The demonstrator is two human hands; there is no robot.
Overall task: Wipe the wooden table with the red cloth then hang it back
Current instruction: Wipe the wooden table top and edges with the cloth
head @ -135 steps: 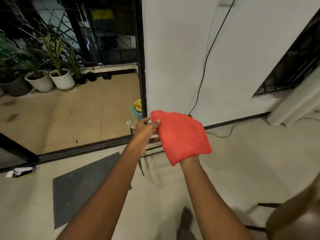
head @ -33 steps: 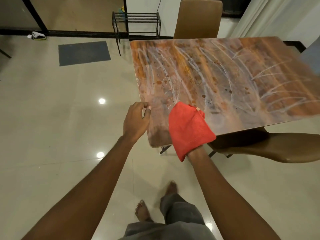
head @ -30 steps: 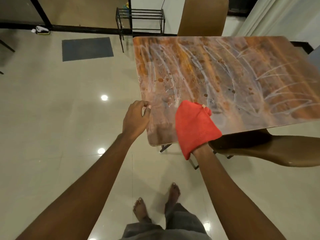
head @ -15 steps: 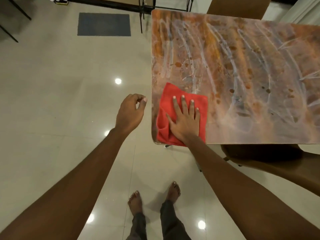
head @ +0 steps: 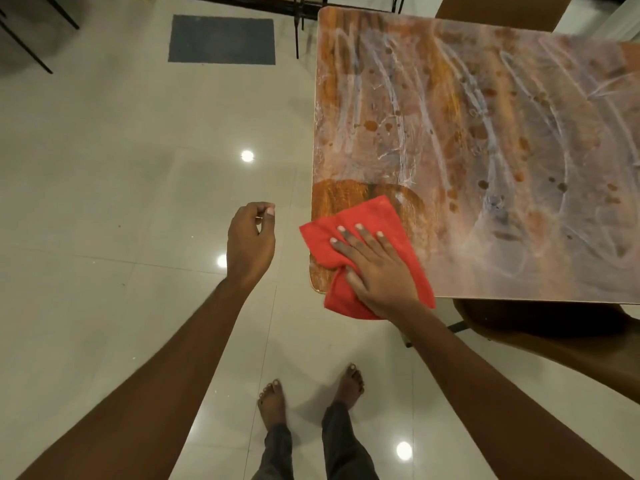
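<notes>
The right grip (head: 377, 268) is lying flat on the red cloth (head: 375, 216), with its fingers (head: 362, 237) straight and a little spread, not pinching anything. I think the palm is pressing down this way so that a wide part of the cloth is rubbing the table (head: 485, 133) at once. The cloth is sitting directly under this grip. It is reaching out past the fingertips and to both sides of the palm, and its near part is hanging over the table corner, just below the wrist. Just beyond the fingertips a darker, clean patch (head: 346, 199) is showing, while farther away from the grip a pale streaky film is covering the wood, so the wiping looks only begun.

The left grip (head: 249, 244) is hanging over the floor, apart from the cloth and beside the table edge. Its fingers are loosely curled and holding nothing, probably because one hand is enough here.
</notes>
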